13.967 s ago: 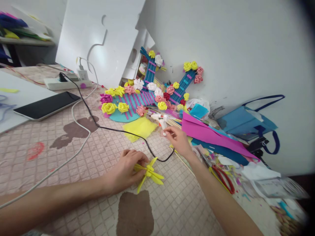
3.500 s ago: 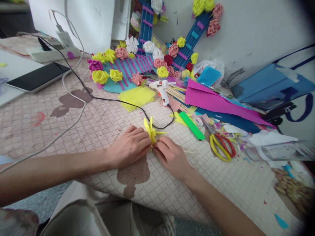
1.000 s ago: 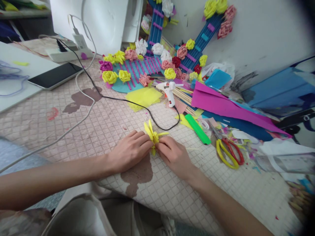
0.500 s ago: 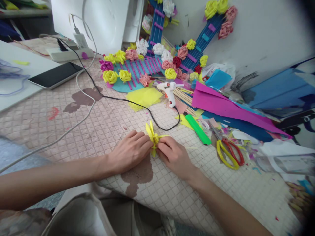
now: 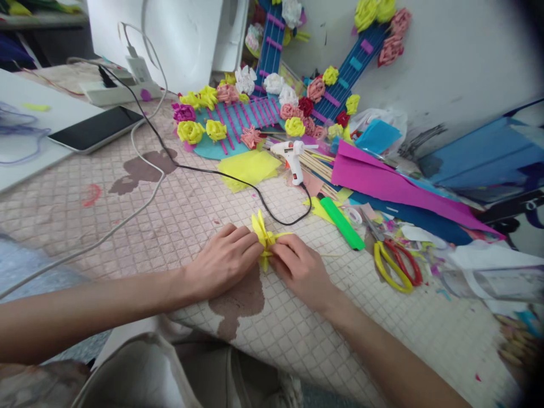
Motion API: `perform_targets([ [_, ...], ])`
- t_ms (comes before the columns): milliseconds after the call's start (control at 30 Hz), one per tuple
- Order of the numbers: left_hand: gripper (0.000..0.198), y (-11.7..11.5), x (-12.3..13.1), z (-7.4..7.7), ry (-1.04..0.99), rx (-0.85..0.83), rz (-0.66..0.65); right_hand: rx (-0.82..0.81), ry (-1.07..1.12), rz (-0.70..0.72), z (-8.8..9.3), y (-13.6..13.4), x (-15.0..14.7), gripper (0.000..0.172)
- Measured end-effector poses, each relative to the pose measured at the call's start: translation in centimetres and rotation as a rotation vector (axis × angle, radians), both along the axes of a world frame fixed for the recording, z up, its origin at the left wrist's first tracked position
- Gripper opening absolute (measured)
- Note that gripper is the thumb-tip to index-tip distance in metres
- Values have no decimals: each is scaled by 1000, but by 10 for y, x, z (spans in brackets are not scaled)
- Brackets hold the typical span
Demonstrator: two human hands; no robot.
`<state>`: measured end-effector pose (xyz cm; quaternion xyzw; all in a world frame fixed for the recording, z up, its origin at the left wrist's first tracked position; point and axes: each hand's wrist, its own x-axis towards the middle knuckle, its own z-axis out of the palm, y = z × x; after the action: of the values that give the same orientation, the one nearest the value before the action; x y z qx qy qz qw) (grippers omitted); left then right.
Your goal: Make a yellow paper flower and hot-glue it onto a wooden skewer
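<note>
Left hand (image 5: 232,255) sits palm down, low over the quilted tablecloth (image 5: 301,340), its fingers bunched against the left side of a yellow paper flower (image 5: 259,228), seemingly to steady it. Opposite, the right hand (image 5: 302,269) pinches the flower's right side between thumb and forefinger, the other fingers folded under. So the flower is clamped between both hands, its pointed petals sticking up and away, probably because pressure from two sides keeps so small a thing still. A thin pale stick (image 5: 330,255) shows just past the right hand; whether it joins the flower or merely lies on the cloth is hard to say, as the fingers hide the middle.

Beyond the hands, a white hot glue gun (image 5: 294,164) lies beside wooden skewers (image 5: 317,166). Its black cord (image 5: 204,169) curves off to the power strip (image 5: 114,94) with a slack bend, likely so the gun can be lifted without tugging. Yellow crepe paper (image 5: 250,167) lies just left of it. Scissors (image 5: 378,263) rest well to the right, handles facing the person, presumably for an easy grasp.
</note>
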<state>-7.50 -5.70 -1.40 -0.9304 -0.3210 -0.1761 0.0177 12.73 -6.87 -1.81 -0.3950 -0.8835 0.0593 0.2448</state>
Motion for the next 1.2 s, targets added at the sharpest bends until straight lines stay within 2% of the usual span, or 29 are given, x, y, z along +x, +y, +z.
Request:
perform_targets([
  [167, 18, -1, 1, 0, -5, -1, 11, -25, 45, 11, 2, -1, -2, 14],
  [567, 22, -1, 1, 0, 5, 15, 27, -97, 43, -3, 0, 0, -3, 19],
  [767, 22, 0, 2, 2, -16, -21, 15, -57, 48, 0, 1, 0, -2, 16],
  [900, 23, 0, 2, 3, -45, -34, 19, 29, 90, -82, 7, -6, -5, 14],
  [1033, 24, 0, 2, 3, -71, -28, 5, 24, -26, -124, 9, -13, -15, 27],
  [1200, 23, 0, 1, 2, -64, -23, 18, 43, -78, -147, 5, -18, -21, 19],
])
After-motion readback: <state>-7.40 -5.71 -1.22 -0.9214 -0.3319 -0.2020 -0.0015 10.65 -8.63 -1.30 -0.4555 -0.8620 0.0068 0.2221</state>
